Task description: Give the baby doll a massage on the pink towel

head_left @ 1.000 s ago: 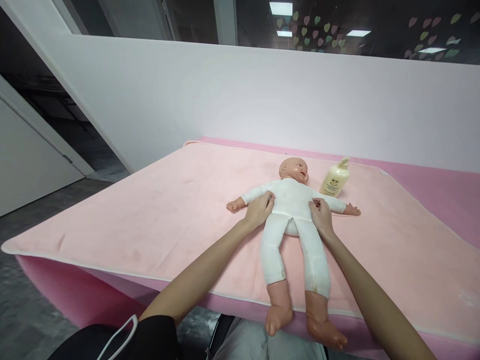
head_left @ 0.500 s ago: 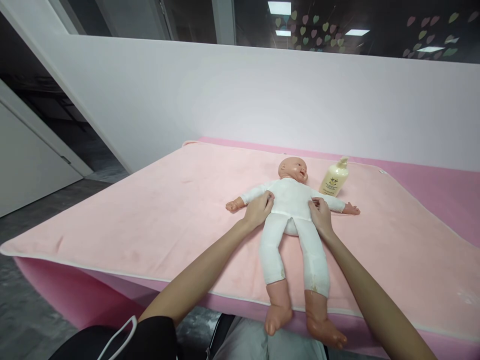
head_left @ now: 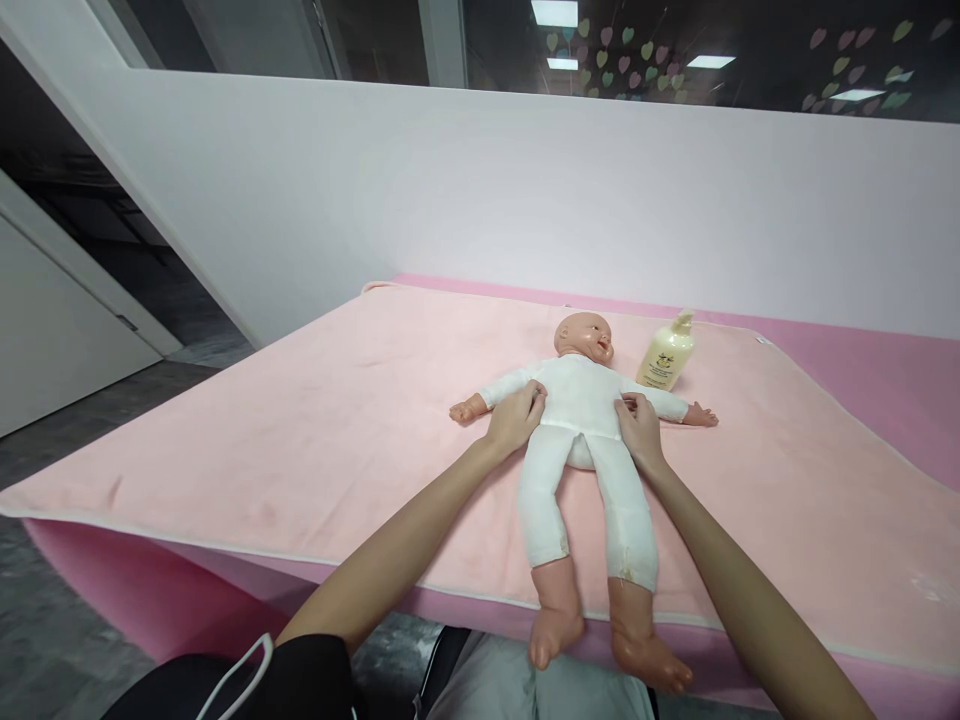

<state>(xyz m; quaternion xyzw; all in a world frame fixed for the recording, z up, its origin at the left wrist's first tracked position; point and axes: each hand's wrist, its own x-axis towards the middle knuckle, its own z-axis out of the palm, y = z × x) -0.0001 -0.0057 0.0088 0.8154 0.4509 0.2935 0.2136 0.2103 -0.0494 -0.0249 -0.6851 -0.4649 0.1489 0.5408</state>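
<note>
A baby doll with a white cloth body lies on its back, its head away from me and turned to the right. Its arms spread out to both sides, and its bare feet hang over the near table edge. My left hand is closed at the left side of the doll's torso, fingers curled against the cloth. On the opposite side, my right hand grips the torso just below the doll's arm. The fingertips of both hands are partly hidden. A pale yellow pump bottle leans beyond the doll's right-hand arm.
A pink blanket with a pale border covers most of the pink table. Behind it stands a white partition wall with dark glass above. At the far left is a white door over a grey floor.
Both hands stay at the doll's sides, and the doll and bottle keep their places. Only the camera's view has shifted very slightly.
</note>
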